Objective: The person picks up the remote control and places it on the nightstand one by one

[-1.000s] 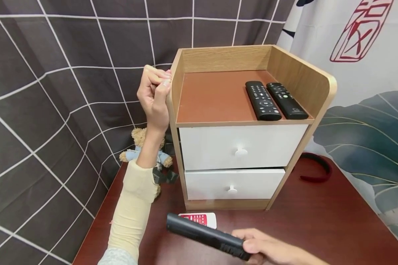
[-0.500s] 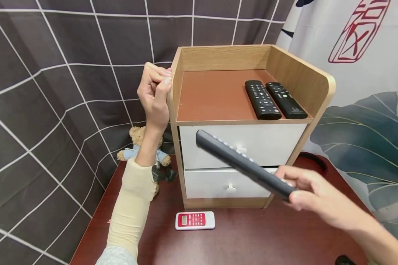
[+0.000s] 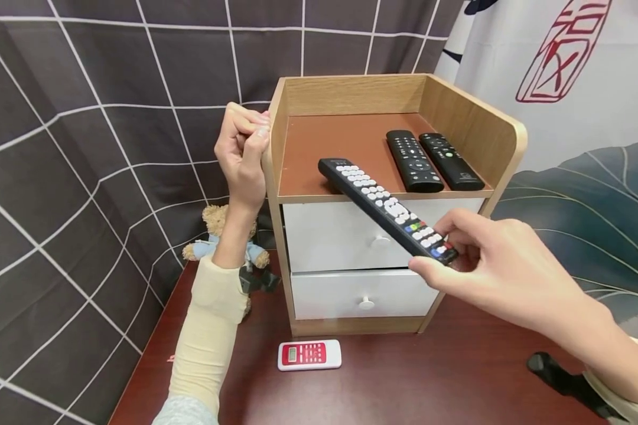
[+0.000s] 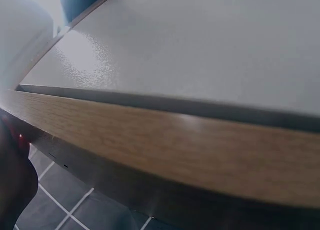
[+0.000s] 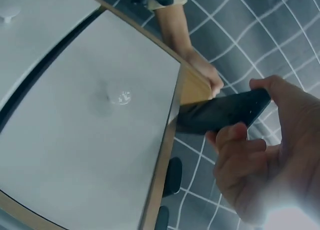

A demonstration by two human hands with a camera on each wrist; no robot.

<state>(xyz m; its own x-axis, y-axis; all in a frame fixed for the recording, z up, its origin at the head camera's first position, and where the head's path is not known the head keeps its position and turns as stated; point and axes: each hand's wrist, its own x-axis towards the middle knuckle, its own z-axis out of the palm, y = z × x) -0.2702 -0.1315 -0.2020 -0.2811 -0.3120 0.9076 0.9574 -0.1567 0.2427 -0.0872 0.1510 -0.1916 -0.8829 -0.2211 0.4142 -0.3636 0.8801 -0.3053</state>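
My right hand pinches the near end of a black remote control with white and coloured buttons. Its far end slants up over the front edge of the top shelf on a small wooden cabinet. In the right wrist view the remote control shows its dark underside between thumb and fingers. With curled fingers my left hand grips the cabinet's left side panel near the top. Two more black remote controls, one beside the other, lie at the shelf's right side.
The cabinet has two white drawers, an upper and a lower, with round knobs. A white and red remote control lies before it on the table. Behind my left forearm sits a teddy bear. A gridded curtain hangs behind.
My right hand has raised the black remote control from low over the table to the shelf's front edge, turning its buttons into view. The left hand keeps its grip on the cabinet.
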